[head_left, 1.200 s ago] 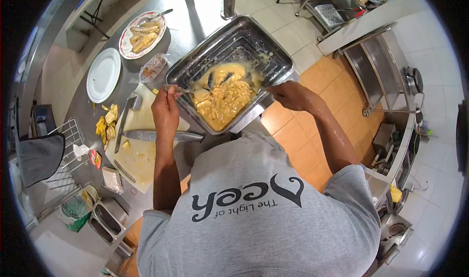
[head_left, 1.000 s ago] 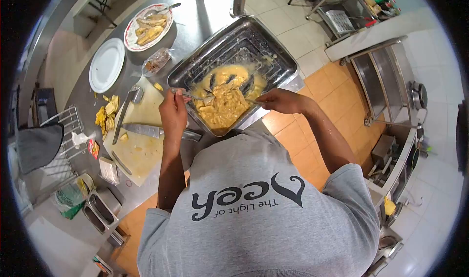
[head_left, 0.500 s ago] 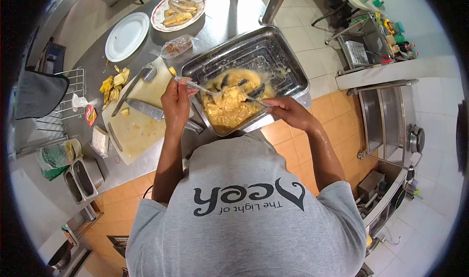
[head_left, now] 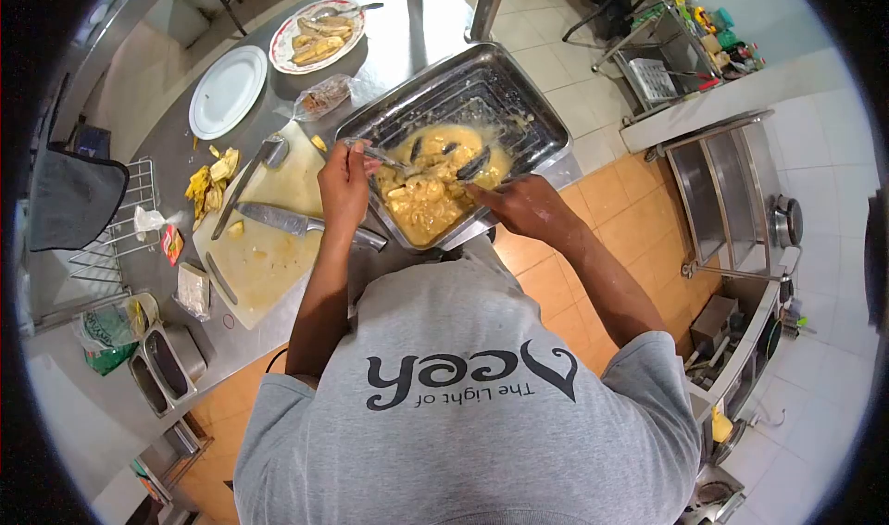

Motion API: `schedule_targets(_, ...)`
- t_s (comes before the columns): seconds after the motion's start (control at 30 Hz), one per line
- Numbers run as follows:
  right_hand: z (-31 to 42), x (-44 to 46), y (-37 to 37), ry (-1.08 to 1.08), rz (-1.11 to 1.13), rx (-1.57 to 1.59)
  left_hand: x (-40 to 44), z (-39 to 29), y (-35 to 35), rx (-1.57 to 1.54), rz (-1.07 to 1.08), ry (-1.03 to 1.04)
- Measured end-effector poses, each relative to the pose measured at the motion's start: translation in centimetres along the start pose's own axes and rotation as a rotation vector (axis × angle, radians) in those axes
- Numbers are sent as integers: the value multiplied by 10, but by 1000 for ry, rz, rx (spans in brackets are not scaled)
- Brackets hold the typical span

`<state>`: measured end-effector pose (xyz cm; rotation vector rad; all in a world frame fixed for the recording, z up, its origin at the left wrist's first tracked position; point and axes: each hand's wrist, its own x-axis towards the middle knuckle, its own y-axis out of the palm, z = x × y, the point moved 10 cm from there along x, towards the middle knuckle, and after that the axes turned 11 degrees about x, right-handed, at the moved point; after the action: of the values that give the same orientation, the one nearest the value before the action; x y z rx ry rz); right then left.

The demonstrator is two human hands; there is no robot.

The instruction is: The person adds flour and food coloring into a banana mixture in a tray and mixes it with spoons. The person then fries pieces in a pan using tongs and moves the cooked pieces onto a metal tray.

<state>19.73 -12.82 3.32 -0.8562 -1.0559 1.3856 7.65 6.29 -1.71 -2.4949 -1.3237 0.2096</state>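
My left hand [head_left: 344, 182] is closed on the handle of a metal fork or spoon [head_left: 387, 160]; its head is sunk in the food. My right hand [head_left: 523, 206] is closed over the pan's near side, its fingertips at the mixture. The metal utensil it grips is mostly hidden. Both utensils meet in a wet yellow mixture [head_left: 424, 203] with soft, banana-like lumps. This lies in the near part of a deep rectangular metal pan [head_left: 546, 118]. Dark streaks of bare pan show through the pale liquid.
Left of the pan, a cutting board [head_left: 278, 280] holds a knife [head_left: 278, 218]. Beyond are banana peels [head_left: 213, 181], a white plate [head_left: 227, 92], a patterned plate [head_left: 281, 45] of banana pieces and a plastic bag [head_left: 324, 97]. A metal cart [head_left: 727, 192] stands right.
My right hand has moved left and inward over the pan, its utensil now lower in the mixture. The lifted yellow lump has sunk back down. The view has shifted slightly.
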Motion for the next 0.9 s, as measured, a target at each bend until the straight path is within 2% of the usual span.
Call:
schedule_targets(0.1, 7, -7, -1, 61, 146, -28, 7, -6, -6, -51, -33, 34)
schedule_targets(0.2, -6, -19, -10, 65, 159, 36, 11, -9, -16, -85, -70, 73)
schedule_targets(0.3, -30, -22, -34, 116, -50, 24, 11, -3, -15, -76, -79, 89)
schedule_targets(0.33, -43, -22, -33, 226, -39, 46, 7, -6, -15, -31, -94, 108)
schedule_targets(0.43, -65, -24, -5, 305, -19, 109, -9, -20, -24, 9, -218, 173)
schedule_targets(0.47, -65, -24, 1, 282, -69, 218, -13, -21, -26, 44, -232, 177)
schedule_targets(0.57, -60, -26, 20, 254, -20, 366, -24, -9, -34, 115, -271, 138)
schedule_targets(0.67, -68, -34, 24, 244, 0, 483, -36, -8, -52, 401, -279, 98)
schedule_targets(0.77, -70, -39, 10, 484, 39, 511, -50, -5, -67, 565, -275, 20)
schedule_targets(0.8, -73, -43, 14, 512, 19, 562, -54, -1, -72, 557, -267, -26)
schedule_targets(0.9, -74, -50, 11, 529, -64, 452, -63, 3, -82, 544, -282, -35)
